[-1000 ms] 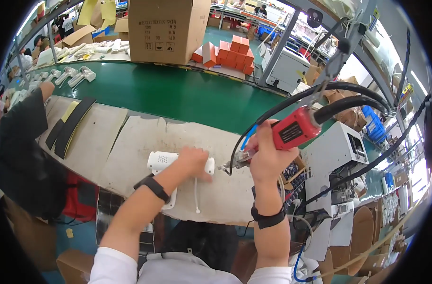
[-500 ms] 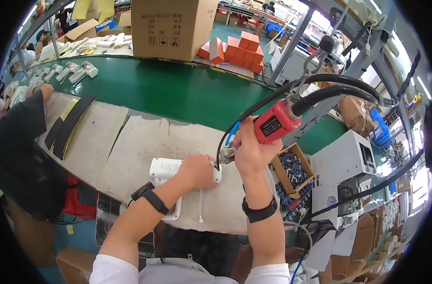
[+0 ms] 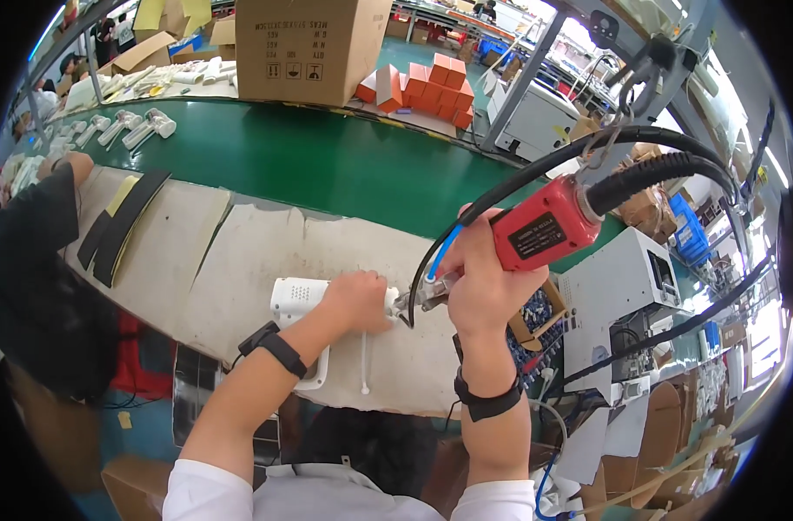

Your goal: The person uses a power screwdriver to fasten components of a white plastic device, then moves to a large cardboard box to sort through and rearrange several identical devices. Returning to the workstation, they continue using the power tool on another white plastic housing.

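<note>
- Left hand (image 3: 357,301) grips the white casing (image 3: 294,297), lying on the mat (image 3: 240,260).
- Right hand (image 3: 487,291) is wrapped round the red driver (image 3: 539,230).
- Driver has swung rightward; work remains at the casing's right end, tip contact unclear.

A green tabletop (image 3: 266,165) runs beyond the beige-covered workbench (image 3: 240,247), with a grey post (image 3: 526,80) behind and blue-green floor (image 3: 149,438) below.

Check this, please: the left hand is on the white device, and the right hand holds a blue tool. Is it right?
Not fully: the tool is red, not blue, as the head view shows. The right hand does hold it, and the left hand is on the white device.
</note>
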{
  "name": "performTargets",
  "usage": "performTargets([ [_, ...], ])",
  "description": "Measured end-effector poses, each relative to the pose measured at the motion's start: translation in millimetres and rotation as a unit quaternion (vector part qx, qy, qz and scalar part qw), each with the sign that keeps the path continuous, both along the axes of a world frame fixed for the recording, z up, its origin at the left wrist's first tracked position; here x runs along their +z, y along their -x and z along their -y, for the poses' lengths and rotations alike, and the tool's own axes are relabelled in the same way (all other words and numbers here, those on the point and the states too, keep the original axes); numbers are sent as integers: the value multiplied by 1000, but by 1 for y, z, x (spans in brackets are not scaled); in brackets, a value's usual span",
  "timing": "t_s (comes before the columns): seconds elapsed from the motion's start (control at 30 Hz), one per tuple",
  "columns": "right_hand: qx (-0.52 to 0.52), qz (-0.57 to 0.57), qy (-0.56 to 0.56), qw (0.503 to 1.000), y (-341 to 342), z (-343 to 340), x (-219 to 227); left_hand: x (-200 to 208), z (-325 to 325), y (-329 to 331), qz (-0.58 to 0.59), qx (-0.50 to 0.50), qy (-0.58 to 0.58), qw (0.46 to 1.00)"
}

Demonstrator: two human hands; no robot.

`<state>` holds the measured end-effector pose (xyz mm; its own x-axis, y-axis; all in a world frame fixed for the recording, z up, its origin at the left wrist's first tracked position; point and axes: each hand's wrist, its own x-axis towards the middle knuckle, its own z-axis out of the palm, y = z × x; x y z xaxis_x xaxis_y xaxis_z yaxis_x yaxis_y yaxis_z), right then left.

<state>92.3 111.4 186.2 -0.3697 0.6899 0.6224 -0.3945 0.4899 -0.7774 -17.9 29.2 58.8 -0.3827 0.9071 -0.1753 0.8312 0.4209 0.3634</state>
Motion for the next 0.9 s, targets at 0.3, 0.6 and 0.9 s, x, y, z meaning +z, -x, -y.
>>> performTargets([
  [0.3,31,-16,26,999,11,7,-35,-28,-4,8,-40,-38,-42,998],
  [0.6,13,14,32,999,13,2,-53,-8,31,33,-93,-72,-114,986],
  [0.9,52,-44,18,998,20,17,2,11,41,28,-2,-27,123,992],
])
